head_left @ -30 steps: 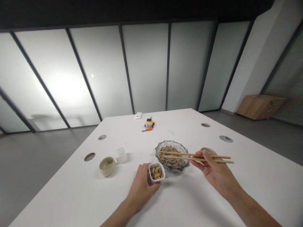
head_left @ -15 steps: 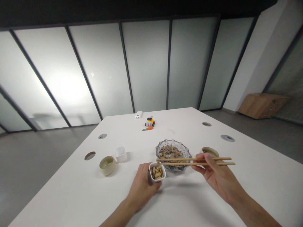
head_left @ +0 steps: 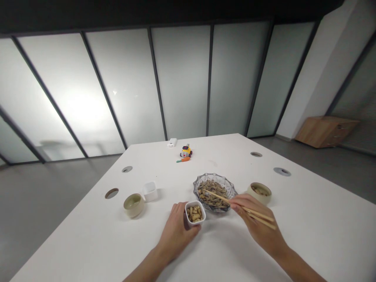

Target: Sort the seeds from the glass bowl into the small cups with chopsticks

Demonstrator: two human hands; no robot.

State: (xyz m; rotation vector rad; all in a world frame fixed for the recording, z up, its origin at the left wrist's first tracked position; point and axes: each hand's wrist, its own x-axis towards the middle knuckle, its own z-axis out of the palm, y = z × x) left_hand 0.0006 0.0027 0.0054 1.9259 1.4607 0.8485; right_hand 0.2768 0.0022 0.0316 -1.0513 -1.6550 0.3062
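Note:
My left hand (head_left: 178, 231) is closed around a small white square cup (head_left: 188, 221), tilted towards me, with tan-brown pieces (head_left: 194, 214) inside. Between the fingers of my right hand (head_left: 254, 219) is a pair of wooden chopsticks (head_left: 221, 198). Their tips reach into a scalloped clear glass bowl (head_left: 231, 184), over thin brown dried strips (head_left: 216, 194). I cannot make out whether anything is between the tips. Just behind my right hand stands a pale green round bowl (head_left: 264, 199) with brown pieces in it.
On the left are another pale green bowl (head_left: 134, 211) and a white square cup (head_left: 150, 192). A yellow toy vehicle (head_left: 186, 151), an orange toy carrot (head_left: 184, 159) and a white device (head_left: 172, 143) lie farther back. Round holes (head_left: 112, 193) pierce the white table.
My right hand has swung the chopsticks from the white cup's rim to the strips in the glass bowl, coming nearer to me. The right green bowl is more exposed. My left hand stays put.

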